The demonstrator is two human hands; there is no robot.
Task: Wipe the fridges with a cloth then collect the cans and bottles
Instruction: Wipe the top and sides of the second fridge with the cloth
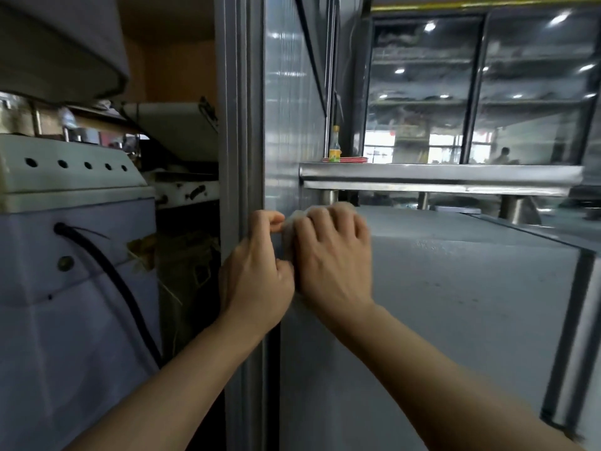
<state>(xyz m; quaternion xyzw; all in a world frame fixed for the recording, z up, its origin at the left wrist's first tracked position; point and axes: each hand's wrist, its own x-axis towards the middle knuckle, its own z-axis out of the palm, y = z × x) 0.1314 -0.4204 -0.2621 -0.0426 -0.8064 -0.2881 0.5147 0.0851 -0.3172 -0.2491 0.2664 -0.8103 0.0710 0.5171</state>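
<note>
From the head camera, your left hand (257,275) and your right hand (335,255) sit side by side at the near left corner of the grey fridge (455,304), knuckles almost touching. Between them is the white cloth (294,219), mostly hidden; only a pale bunched edge shows above and between the hands. Your left grip is curled, with thumb and forefinger pinching the cloth's left edge just beside the grey vertical frame post (240,157). Your right grip lies over the cloth, fingers bent and close together, covering it against the fridge's top corner; how tightly those fingers clasp it you cannot tell from here, but they wrap over the bunch.

The fridge's flat top runs away to the right, and its front face drops below your forearms. Just behind the hands a stainless steel shelf (439,174) stands on short round legs above the fridge top. At the shelf's left end a small bottle (335,148) with a yellow cap and a yellow-green label stands upright, well beyond the cloth. Behind the shelf, dark glass panes (471,92) reflect ceiling lights.

To the left of the post stands a pale machine (74,255) with a row of round holes near its top and a black cable (107,271) running down its side.
</note>
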